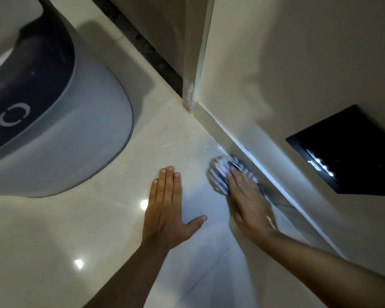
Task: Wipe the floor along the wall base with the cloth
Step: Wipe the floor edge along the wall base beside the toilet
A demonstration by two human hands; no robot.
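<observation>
**Cloth at the skirting, right hand pressing it down**

Cloth (220, 174), striped blue and white, bunched on the floor (111, 218) and touching the skirting board (249, 152) at the base of the wall (276, 63). Right hand (247, 203) lies flat on the cloth's near half, fingers together and extended, palm pressing down, not pinching. Hand and cloth edges are smeared with blur; the weave and the exact cloth outline are hard to make out.

Left hand (167, 210) flat on bare tile just left of the right hand, fingers together, thumb splayed toward the right. It holds nothing. A narrow strip of tile shows between the two hands.

Edges: skirting runs diagonally from the near right up to a corner post (196, 63) far centre. Whitish smears mark the tile just beyond the cloth, along the skirting. A dark stone strip (147, 45) runs along the far side, left of the post.

Open room: glossy pale tile is open to the near left, with two light glints. A large grey and navy rounded object (60, 121) sits on the far left, well apart from both hands, cut off by the frame; its white lettering is only partly readable.

Black panel (347, 152) with small lit dots sits on the wall at right, its right side cut off.
</observation>
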